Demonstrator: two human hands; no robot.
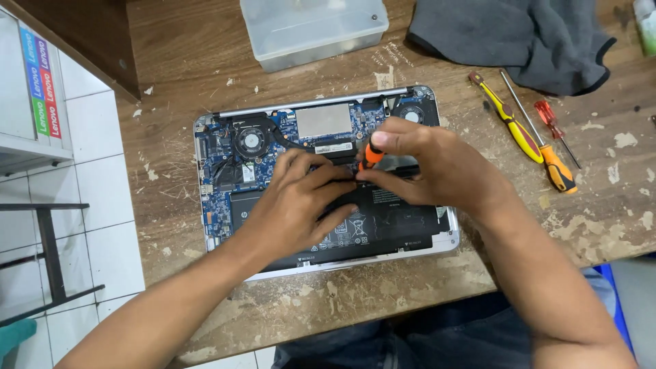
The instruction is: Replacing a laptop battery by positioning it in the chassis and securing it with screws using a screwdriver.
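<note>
2 hands, orange screwdriver, opened laptop

A clear plastic box and a crumpled grey cloth lie at the far edge of the worn wooden table. To the right lie a yellow-handled screwdriver, an orange-handled one and a small red one.

The opened laptop shows a blue circuit board, a black battery with white markings, black fans, and a silver casing rim, and the small screwdriver over it has an orange handle with a black tip. The desk is brown wood flecked with pale chipped patches. On it lie a yellow-and-black screwdriver, an orange-handled one, a thin red one, a dark grey cloth and a clear, whitish plastic box.
</note>
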